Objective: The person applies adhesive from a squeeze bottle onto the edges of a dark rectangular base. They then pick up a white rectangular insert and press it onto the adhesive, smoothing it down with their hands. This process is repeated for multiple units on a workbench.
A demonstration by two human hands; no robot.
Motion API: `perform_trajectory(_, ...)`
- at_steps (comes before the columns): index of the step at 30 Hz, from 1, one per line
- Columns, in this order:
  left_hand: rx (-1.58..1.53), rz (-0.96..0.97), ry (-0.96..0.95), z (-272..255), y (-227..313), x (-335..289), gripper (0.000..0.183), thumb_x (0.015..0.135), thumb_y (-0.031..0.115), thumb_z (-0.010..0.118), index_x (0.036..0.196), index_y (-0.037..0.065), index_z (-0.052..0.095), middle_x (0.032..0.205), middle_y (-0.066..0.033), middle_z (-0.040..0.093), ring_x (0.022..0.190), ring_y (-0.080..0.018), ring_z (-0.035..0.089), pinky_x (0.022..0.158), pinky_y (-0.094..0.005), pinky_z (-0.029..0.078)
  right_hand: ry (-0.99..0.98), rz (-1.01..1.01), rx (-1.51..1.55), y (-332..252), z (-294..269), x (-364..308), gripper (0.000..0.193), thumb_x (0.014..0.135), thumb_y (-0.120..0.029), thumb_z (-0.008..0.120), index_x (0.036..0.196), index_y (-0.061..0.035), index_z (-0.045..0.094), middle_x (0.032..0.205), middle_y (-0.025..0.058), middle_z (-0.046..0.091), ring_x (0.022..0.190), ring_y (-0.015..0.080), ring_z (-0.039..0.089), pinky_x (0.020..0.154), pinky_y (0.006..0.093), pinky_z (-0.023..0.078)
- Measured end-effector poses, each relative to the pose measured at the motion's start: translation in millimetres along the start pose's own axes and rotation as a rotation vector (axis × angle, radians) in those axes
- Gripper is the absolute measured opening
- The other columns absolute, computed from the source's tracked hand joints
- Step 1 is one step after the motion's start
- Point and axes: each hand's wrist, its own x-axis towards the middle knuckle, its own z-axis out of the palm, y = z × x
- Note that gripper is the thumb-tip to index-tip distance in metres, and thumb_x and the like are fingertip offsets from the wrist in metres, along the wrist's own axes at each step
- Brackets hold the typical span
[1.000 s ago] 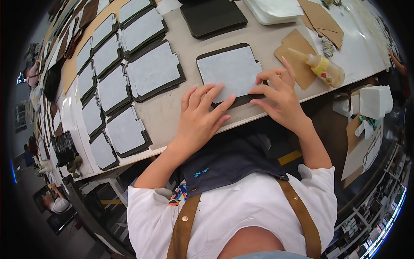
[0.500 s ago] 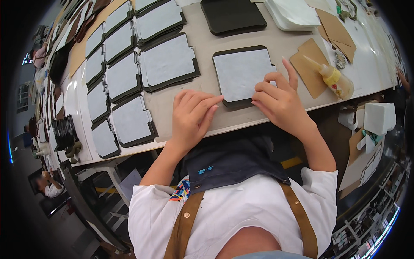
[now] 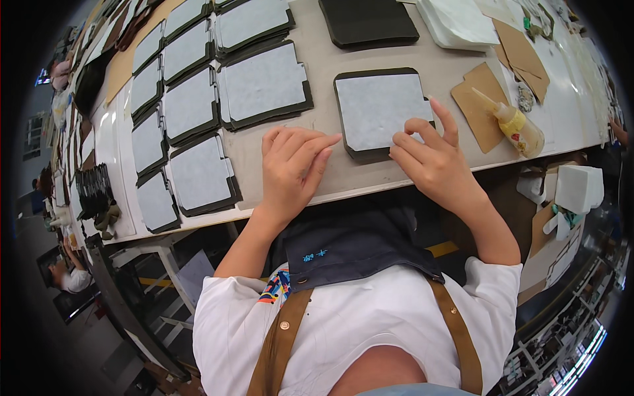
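Observation:
A white sheet [image 3: 381, 109] lies on a dark, round-cornered panel stack [image 3: 370, 156] in front of me, its dark border showing at the far and near edges. My right hand [image 3: 432, 155] is over the near right corner, thumb and forefinger pinched together and an outer finger raised. Whatever is between those fingertips is too small or hidden to make out. Just left of the stack is my left hand [image 3: 294, 165], fingers stretched toward its edge with a gap above the thumb; nothing shows in it.
Several dark stacks topped with white sheets [image 3: 264, 82] stand in rows to the left. Farther back are a bare dark stack [image 3: 368, 23] and a white sheet pile [image 3: 456, 23]. A yellow-labelled glue bottle [image 3: 518, 130] lies on brown card [image 3: 477, 109] near the table edge [image 3: 323, 198].
My left hand has drawn slightly left, off the stack's edge. My right hand stays at the near right corner. The whole view has shifted a little.

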Motion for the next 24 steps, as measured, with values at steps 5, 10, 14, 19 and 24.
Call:
perform_trajectory(5, -0.018, -0.049, -0.049, 1.2, -0.9, -2.7, 0.02, 0.087, 0.009, 0.072, 0.106, 0.013, 0.075, 0.096, -0.0002, 0.07, 0.093, -0.0218, 0.061, 0.091, -0.039, 0.038, 0.001, -0.006, -0.018, -1.4, -0.1, 0.4, 0.007, 0.068, -0.004, 0.065, 0.071, -0.0074, 0.059, 0.08, 0.0007, 0.057, 0.097, 0.0172, 0.061, 0.123, 0.0524, 0.027)
perform_trajectory(10, 0.067, 0.059, -0.18, 9.1, 13.4, 4.5, 0.029, 0.083, 0.023, 0.078, 0.111, 0.019, 0.076, 0.118, 0.0004, 0.066, 0.109, -0.0245, 0.055, 0.099, -0.0438, 0.035, 0.009, -0.007, -0.025, -3.5, 2.2, 1.0, 0.006, 0.069, -0.005, 0.065, 0.071, -0.0081, 0.061, 0.081, 0.0004, 0.058, 0.098, 0.0167, 0.062, 0.123, 0.0519, 0.027)
perform_trajectory(14, 0.114, 0.113, -0.211, 12.7, 11.9, 2.0, 0.033, 0.08, 0.03, 0.079, 0.111, 0.02, 0.076, 0.125, -0.0004, 0.062, 0.111, -0.0248, 0.054, 0.103, -0.0446, 0.035, 0.004, -0.007, -0.044, -4.7, 2.8, 1.4, 0.004, 0.07, -0.007, 0.065, 0.071, -0.0082, 0.062, 0.082, 0.0005, 0.059, 0.099, 0.0167, 0.063, 0.122, 0.051, 0.027)
perform_trajectory(19, 0.112, 0.126, -0.209, 10.4, 9.4, 1.4, 0.03, 0.08, 0.03, 0.079, 0.109, 0.019, 0.076, 0.124, -0.001, 0.063, 0.112, -0.0254, 0.053, 0.104, -0.0445, 0.034, 0.003, -0.009, -0.069, -6.5, 3.2, 1.2, 0.004, 0.07, -0.007, 0.066, 0.072, -0.008, 0.062, 0.083, 0.0011, 0.06, 0.099, 0.0173, 0.063, 0.122, 0.0503, 0.026)
perform_trajectory(24, 0.002, 0.061, -0.167, 7.5, 8.7, 0.2, 0.021, 0.084, 0.024, 0.077, 0.104, 0.015, 0.076, 0.117, -0.002, 0.066, 0.106, -0.0245, 0.055, 0.099, -0.0439, 0.037, -0.019, 0.012, -0.1, -11.1, 2.4, 2.9, 0.005, 0.07, -0.007, 0.066, 0.072, -0.0073, 0.062, 0.084, 0.0018, 0.06, 0.099, 0.0182, 0.062, 0.122, 0.0505, 0.026)
